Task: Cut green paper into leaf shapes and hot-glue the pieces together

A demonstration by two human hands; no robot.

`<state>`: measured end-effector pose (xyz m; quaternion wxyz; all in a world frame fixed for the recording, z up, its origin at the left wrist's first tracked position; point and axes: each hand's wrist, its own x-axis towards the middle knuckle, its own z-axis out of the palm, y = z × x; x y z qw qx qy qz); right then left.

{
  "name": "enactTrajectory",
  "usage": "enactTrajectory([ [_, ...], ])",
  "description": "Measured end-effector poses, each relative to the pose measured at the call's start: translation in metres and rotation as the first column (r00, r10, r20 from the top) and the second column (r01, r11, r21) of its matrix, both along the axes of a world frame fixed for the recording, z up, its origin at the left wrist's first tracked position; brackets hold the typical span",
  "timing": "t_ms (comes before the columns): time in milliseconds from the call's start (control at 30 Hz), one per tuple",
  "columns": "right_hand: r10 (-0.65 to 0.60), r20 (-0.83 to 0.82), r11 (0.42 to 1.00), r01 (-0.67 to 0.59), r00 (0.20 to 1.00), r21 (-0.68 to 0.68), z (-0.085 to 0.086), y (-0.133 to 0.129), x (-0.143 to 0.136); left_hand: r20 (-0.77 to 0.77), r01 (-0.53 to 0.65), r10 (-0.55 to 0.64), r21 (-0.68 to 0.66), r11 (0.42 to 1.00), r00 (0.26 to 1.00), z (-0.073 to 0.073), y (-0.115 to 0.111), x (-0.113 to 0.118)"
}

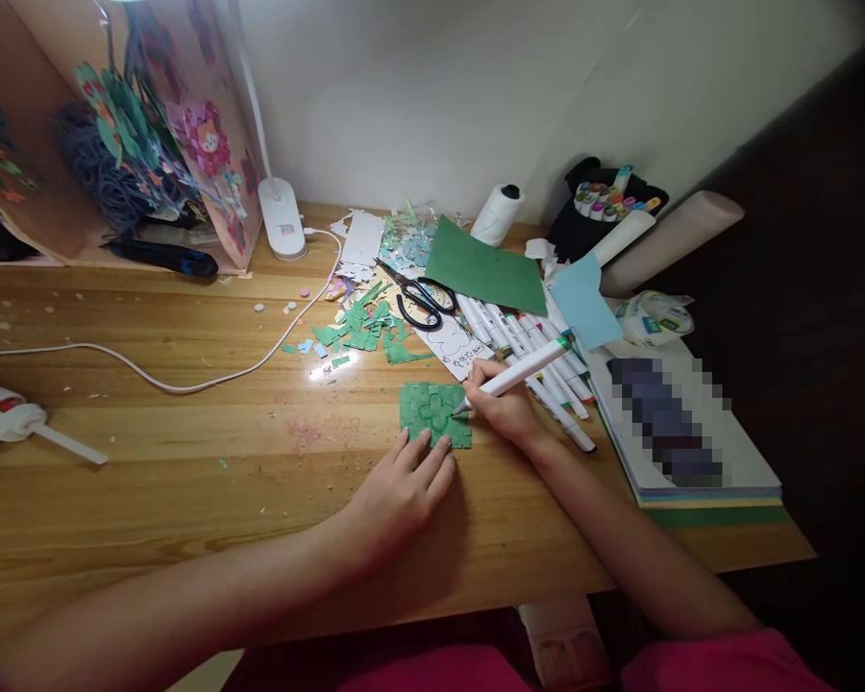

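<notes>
A small piece of green paper [412, 404] lies on the wooden table, with a four-lobed flower outline drawn in darker green at its middle. My left hand [407, 481] rests flat, its fingertips on the paper's lower edge and the fingers stretched out. Gripped in my right hand [501, 404] is a white marker [523, 370] with a green end. Its tip meets the paper at the right side of the flower outline, or hovers just over it; I cannot tell which.
Black-handled scissors [422, 298], green paper scraps [364, 322] and a larger green sheet [482, 269] lie behind. Several markers [540, 356] spread at right, beside a paper stack [735, 461]. A lamp base [283, 219] with a white cable [180, 387] stands back left; a glue bottle [4, 423] lies far left.
</notes>
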<state>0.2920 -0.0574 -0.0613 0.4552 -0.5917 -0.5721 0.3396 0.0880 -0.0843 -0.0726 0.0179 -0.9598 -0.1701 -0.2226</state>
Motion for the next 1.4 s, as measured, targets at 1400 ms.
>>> enactTrajectory([
  [1400,-0.139,0.110,0.990,0.136,0.984,0.036,-0.0028,0.0020,0.0027,-0.034,0.017,-0.018,-0.010,1.000,0.999,0.0017,-0.0001,-0.0001],
])
